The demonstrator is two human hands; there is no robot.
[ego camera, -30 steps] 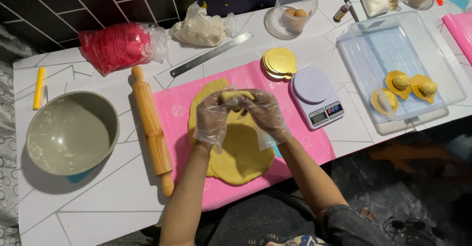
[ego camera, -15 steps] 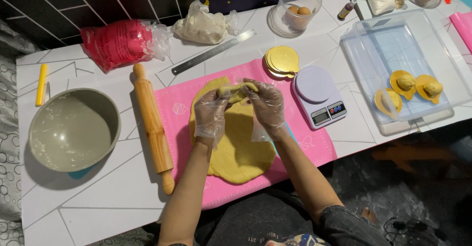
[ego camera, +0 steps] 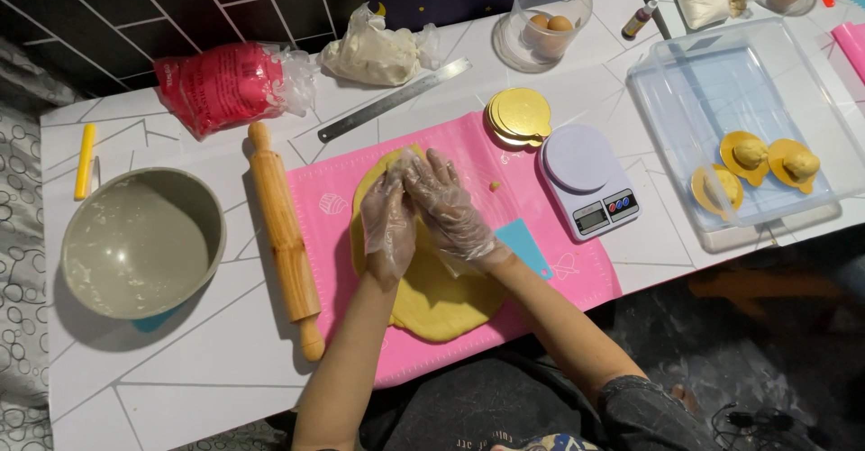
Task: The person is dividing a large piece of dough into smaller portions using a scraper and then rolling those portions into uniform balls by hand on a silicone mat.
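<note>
A flat sheet of yellow dough (ego camera: 441,298) lies on a pink silicone mat (ego camera: 559,275). Both hands wear clear plastic gloves and meet over the dough's far edge. My left hand (ego camera: 389,221) and my right hand (ego camera: 450,208) press together with curled fingers, gripping the dough's upper rim between them. A small crumb of dough (ego camera: 495,185) sits on the mat just right of the hands. A teal scraper (ego camera: 523,246) lies on the mat by my right wrist.
A wooden rolling pin (ego camera: 284,235) lies left of the mat, beside a grey bowl (ego camera: 140,239). A kitchen scale (ego camera: 590,181), gold discs (ego camera: 521,116), a metal ruler (ego camera: 392,100), a red bag (ego camera: 230,83), an egg bowl (ego camera: 550,18) and a clear tray (ego camera: 694,91) with filled pastries surround it.
Both hands stay at the dough's far edge, pressing closer together and working it between the fingers. The view has shifted a little.
</note>
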